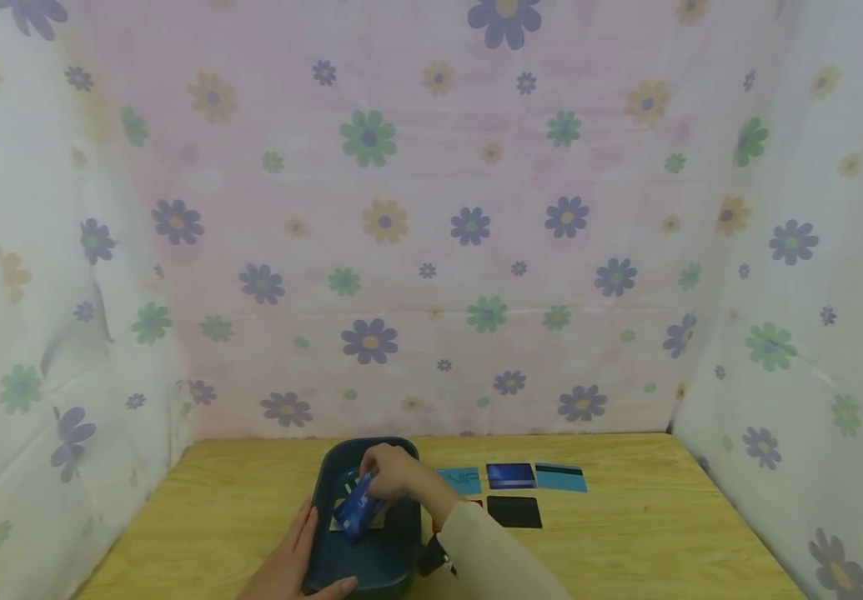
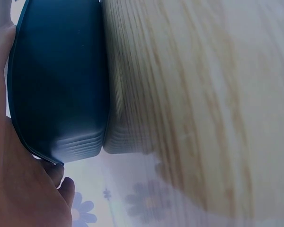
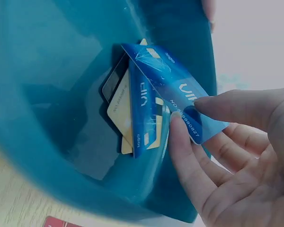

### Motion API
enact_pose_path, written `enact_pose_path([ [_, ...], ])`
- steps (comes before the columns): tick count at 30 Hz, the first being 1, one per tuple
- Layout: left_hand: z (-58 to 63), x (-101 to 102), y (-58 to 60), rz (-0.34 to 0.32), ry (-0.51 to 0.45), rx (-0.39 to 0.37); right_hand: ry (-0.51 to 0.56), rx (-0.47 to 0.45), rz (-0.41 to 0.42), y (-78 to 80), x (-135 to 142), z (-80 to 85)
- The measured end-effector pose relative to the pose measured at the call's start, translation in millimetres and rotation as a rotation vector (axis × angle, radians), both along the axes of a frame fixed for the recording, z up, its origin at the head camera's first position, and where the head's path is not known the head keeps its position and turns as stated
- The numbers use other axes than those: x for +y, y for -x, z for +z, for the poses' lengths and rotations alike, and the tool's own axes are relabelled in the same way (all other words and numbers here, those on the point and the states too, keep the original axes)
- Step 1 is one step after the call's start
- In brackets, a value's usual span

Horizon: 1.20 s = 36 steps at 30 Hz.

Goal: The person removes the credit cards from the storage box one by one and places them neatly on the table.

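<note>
A dark teal plastic basin [image 1: 371,575] stands on the table. In it lies a small pile: a blue VIP card [image 3: 144,111], cream cards [image 3: 118,109] and a dark card [image 3: 114,78]. Above this pile my right hand [image 3: 241,156] pinches another blue VIP card [image 3: 165,75] between thumb and fingers, tilted. That hand reaches over the basin's right side in the head view. My left hand [image 1: 288,554] rests on the basin's near left corner, fingers fairly straight along the left wall and thumb at the near rim. In the left wrist view its fingertips [image 2: 66,189] touch the basin's edge.
Right of the basin lie a light blue card [image 1: 464,481], a dark blue card [image 1: 510,476], a striped light blue card [image 1: 560,477] and a black card [image 1: 514,512]. A red card [image 3: 57,222] is partly hidden by my right arm. Flowered cloth [image 1: 431,250] encloses the wooden table [image 1: 649,533].
</note>
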State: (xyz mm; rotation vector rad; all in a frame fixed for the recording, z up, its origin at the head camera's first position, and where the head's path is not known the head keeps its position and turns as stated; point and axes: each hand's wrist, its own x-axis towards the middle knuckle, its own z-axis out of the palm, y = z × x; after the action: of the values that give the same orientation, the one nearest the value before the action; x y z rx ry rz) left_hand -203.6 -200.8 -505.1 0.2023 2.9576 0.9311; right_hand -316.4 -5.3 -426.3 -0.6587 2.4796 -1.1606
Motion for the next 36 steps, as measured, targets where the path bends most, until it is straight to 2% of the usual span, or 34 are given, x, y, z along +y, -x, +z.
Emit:
enact_pose_path([
  [8,2.0,-1.4,1.6,-0.005,-0.001,-0.018,0.107,0.004,0.001,-8.4,14.7,4.8],
  [13,2.0,-2.0,1.9,0.005,0.010,-0.018,0.157,0.011,-0.011,-11.6,23.2,0.8],
  [21,-0.6,-0.3,-0.5,0.005,-0.006,0.022,0.261,0.053,-0.004,-17.1,43.0,-7.5],
  [30,-1.3,1.2,1.2,0.007,-0.013,0.018,0.323,0.081,0.003,-18.1,64.9,-11.5],
  [36,-1.1,0.9,-0.6,0.003,-0.016,0.038,0.336,0.096,-0.030,-24.0,76.4,-11.6],
])
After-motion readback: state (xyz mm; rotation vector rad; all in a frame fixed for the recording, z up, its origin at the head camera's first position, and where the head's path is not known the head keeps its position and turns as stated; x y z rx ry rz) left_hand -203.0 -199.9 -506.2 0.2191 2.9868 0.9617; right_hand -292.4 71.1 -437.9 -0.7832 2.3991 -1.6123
